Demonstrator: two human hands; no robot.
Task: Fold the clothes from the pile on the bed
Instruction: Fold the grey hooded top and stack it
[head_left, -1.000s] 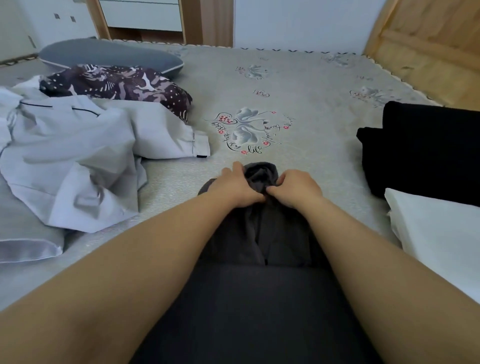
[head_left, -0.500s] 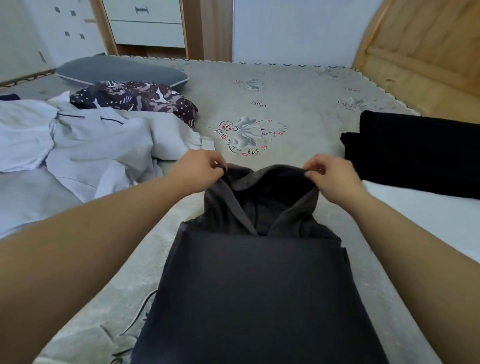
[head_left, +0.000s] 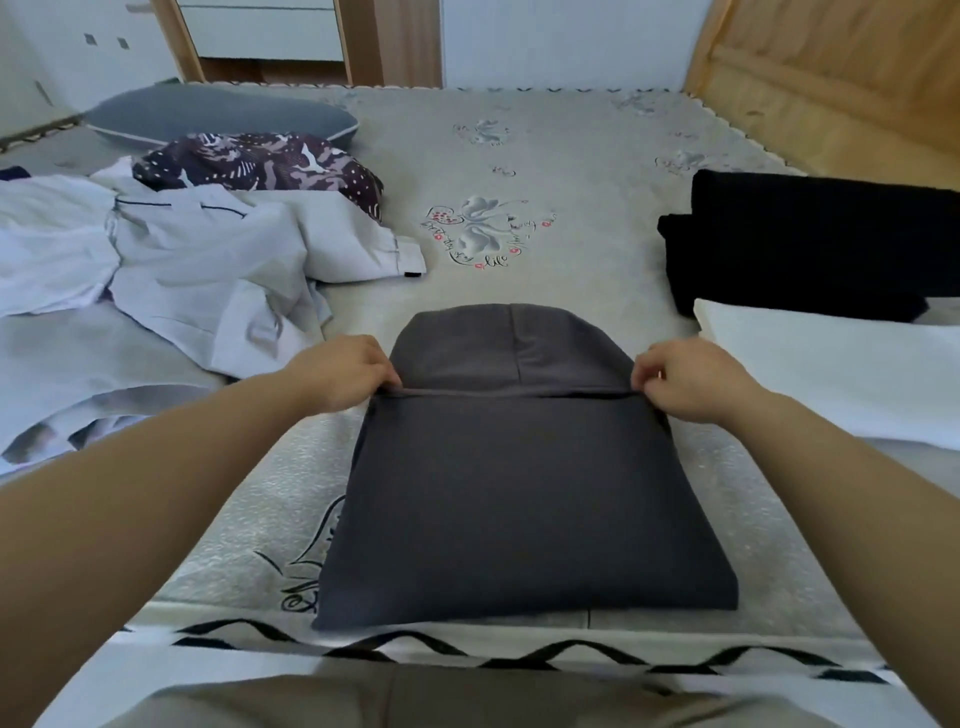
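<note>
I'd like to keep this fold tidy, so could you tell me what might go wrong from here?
The left hand and right hand pinch only the hood edge of the folded dark grey hoodie; pulling could drag the body's folds open. The rumpled white shirt lies near and could get caught.

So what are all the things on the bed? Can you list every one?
dark grey hoodie: one, dark grey, folded flat at the near middle of the bed, hood pointing away
pale clothes pile: several, white and light grey, unfolded on the left
patterned garment: one, dark purple with pale print, behind the pile
pillow: one, blue-grey, far left
black folded garment: one, black, on the right
white folded garment: one, white, right, in front of the black one
bed cover: one, grey-beige with flower prints
headboard: one, wood, far right
hands: left hand and right hand, pinching the hood's base at either side
</note>
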